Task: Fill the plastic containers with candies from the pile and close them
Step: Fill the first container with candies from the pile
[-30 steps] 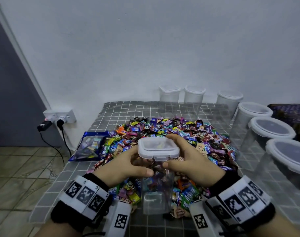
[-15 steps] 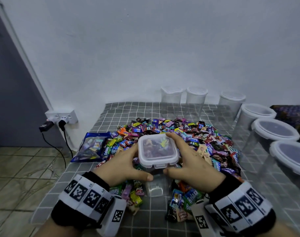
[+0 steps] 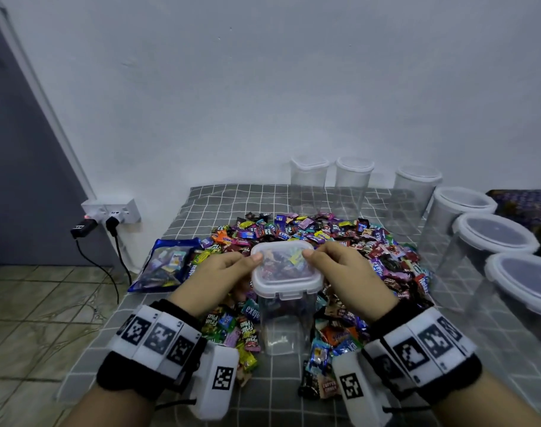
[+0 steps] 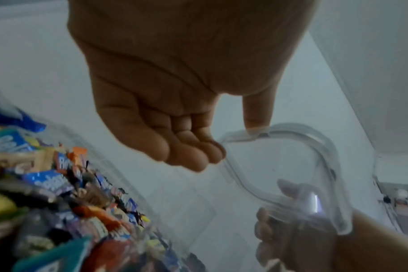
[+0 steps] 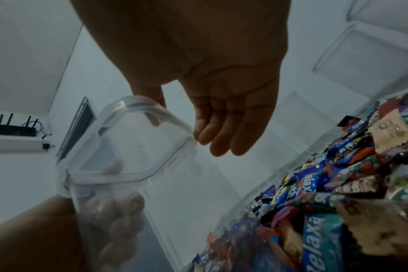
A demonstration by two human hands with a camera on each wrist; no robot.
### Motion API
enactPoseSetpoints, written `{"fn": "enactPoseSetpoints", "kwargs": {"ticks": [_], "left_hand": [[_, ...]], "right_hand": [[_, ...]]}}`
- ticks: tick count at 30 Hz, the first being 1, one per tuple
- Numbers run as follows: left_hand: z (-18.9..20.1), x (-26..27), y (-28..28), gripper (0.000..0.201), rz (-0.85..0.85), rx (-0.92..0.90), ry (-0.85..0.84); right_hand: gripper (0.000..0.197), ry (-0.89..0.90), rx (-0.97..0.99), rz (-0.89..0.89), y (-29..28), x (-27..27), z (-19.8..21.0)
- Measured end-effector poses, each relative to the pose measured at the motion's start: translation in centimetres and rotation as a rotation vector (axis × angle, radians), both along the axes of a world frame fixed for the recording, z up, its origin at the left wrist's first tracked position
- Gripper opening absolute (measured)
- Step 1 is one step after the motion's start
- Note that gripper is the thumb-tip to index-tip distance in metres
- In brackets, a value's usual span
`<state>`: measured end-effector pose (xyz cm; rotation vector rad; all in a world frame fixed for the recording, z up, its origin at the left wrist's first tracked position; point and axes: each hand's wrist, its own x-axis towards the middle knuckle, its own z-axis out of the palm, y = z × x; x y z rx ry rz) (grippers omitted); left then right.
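Note:
A clear square container [image 3: 282, 325] holding some candies stands upright on the grey checked table [image 3: 219, 198], at the near edge of the candy pile [image 3: 349, 241]. Its whitish lid [image 3: 286, 269] sits on top. My left hand [image 3: 219, 277] grips the container from the left, thumb on the lid's left edge. My right hand [image 3: 347, 272] grips it from the right, thumb on the lid's right edge. The left wrist view shows my left hand [image 4: 233, 139] with thumb on the lid [image 4: 319, 147] rim. The right wrist view shows my right hand [image 5: 189, 119] at the lid [image 5: 128, 145].
Several empty lidded containers [image 3: 491, 232] line the back and right side of the table. A blue candy bag [image 3: 167, 266] lies left of the pile. A wall socket with plugs [image 3: 112, 211] is beyond the table's left edge, above a tiled floor.
The container came down from a lifted, tilted hold and now stands on the table. Both thumbs moved from its sides up onto the lid.

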<state>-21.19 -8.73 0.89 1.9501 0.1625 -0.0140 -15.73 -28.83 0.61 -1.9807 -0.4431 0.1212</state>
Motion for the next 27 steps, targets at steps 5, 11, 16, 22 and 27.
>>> {"fn": "enactPoseSetpoints", "kwargs": {"ticks": [5,11,16,22,27], "left_hand": [[-0.3,0.8,-0.1,0.026,-0.020,-0.160,0.018],[-0.6,0.9,0.1,0.030,-0.076,-0.239,0.041],[-0.9,1.1,0.4,0.042,-0.086,-0.264,0.047],[-0.5,1.5,-0.1,0.024,-0.020,-0.274,-0.018],[0.3,1.8,-0.1,0.030,-0.048,-0.185,-0.024]], "right_hand": [[0.028,0.161,0.115,0.020,0.1,0.6,0.0],[0.024,0.312,0.154,0.088,0.2,0.5,0.4],[0.026,0.355,0.176,0.110,0.1,0.6,0.6],[0.029,0.145,0.126,0.029,-0.2,0.8,0.9],[0.035,0.010,0.004,0.067,0.6,0.4,1.1]]}}
